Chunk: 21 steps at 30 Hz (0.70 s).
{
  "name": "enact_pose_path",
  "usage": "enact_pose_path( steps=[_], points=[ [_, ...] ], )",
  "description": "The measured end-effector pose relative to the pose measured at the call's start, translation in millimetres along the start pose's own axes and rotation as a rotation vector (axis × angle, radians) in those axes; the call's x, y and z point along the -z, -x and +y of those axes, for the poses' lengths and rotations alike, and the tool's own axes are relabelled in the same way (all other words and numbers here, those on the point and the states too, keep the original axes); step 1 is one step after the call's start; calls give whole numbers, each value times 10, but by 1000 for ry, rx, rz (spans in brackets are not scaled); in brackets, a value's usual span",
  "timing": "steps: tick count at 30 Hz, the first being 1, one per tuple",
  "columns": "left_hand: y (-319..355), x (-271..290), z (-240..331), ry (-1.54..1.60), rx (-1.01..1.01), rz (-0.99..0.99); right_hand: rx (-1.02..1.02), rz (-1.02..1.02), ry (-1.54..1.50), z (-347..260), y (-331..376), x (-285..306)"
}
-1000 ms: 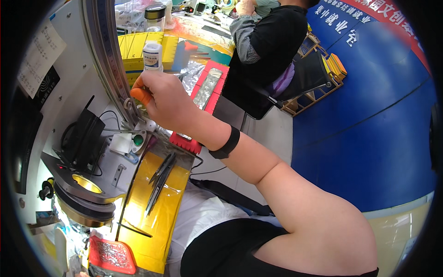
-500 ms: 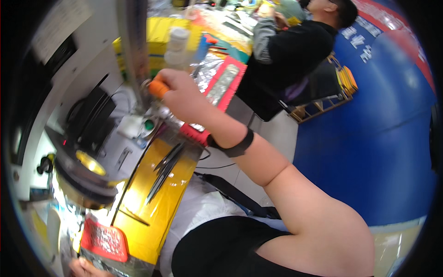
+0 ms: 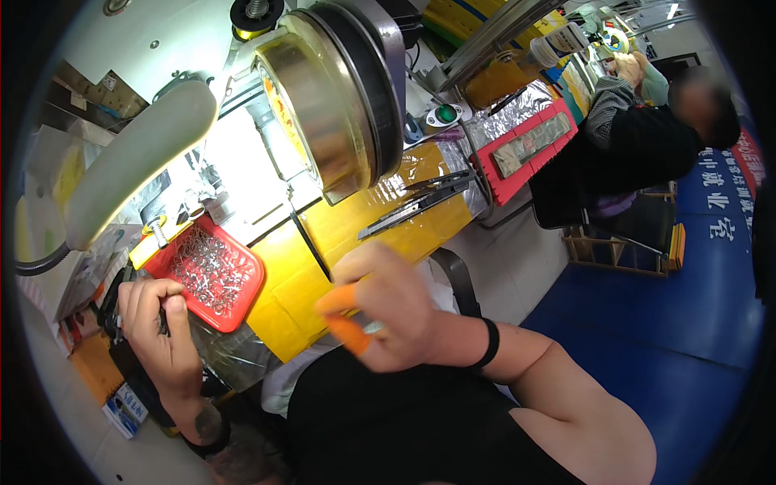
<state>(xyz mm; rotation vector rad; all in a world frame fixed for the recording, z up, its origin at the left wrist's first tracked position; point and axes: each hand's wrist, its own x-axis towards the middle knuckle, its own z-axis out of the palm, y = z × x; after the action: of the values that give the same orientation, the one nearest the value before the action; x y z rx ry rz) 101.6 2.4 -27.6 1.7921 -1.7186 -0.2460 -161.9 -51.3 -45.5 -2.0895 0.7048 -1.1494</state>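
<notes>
My left hand (image 3: 158, 335) is at the lower left, against the outer edge of a red tray (image 3: 252, 279) full of small shiny metal pieces (image 3: 212, 271). Its fingers are curled, with the thumb near the index finger; a dark bit shows between them, too hidden to name. My right hand (image 3: 388, 311) hangs over the near edge of the yellow-covered work surface (image 3: 279, 311), slightly smeared by motion. Orange covers sit on its thumb and index finger, whose tips come together in a pinch. Whatever lies between those tips cannot be made out.
A round magnifier head (image 3: 343, 105) and a pale curved lamp (image 3: 149, 158) overhang the bench. Dark tweezers (image 3: 412, 206) lie on the yellow surface. Farther right are a red-framed holder (image 3: 529, 149), a green button (image 3: 446, 113) and a seated person (image 3: 647, 137) in black.
My right hand has come back from a metal post at the far side towards my body. The view has swung left, bringing the tray and more of my left hand into sight.
</notes>
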Motion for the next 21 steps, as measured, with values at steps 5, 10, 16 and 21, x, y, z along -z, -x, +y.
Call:
enact_pose_path(
  steps=[5,10,16,21],
  points=[
    [39,-55,36,-132,-2,-59,-42,-102,-131,-127,-39,-333],
    [34,-127,-104,-184,-94,-98,-68,-209,-134,-158,-230,-453],
    [70,-66,-80,54,88,-30,-151,-283,-153,-215,-383,-631],
    [115,-41,-124,229,162,66,-211,-242,-76,-152,-506,-789]
  ],
)
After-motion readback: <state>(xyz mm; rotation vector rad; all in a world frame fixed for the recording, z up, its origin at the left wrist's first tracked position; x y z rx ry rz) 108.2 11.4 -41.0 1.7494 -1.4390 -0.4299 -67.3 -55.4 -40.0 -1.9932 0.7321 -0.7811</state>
